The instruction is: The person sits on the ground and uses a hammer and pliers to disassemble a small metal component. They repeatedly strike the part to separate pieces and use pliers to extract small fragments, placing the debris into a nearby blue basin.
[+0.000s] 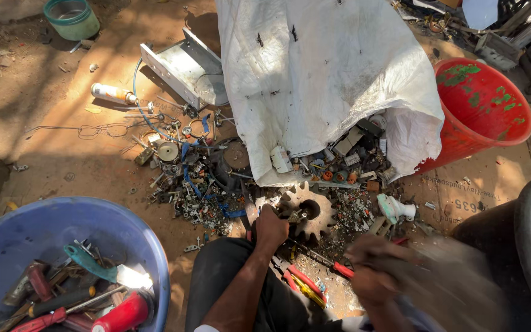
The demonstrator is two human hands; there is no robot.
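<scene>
head view: left hand [271, 226] grips toothed gear [305, 211]; blurred right hand's [370, 270] grip unclear.

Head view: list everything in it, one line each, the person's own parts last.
gear: one, rusty brown, centre ground
sack: one, white, top centre, spilling scrap
scrap pile: one, mixed metal, left of gear
red bucket: one, on its side, right
blue basin: one, bottom left, holding tools
metal tray: one, grey, upper left
green tub: one, top left
left hand: gripping something at the gear
right hand: blurred, grip unclear
</scene>
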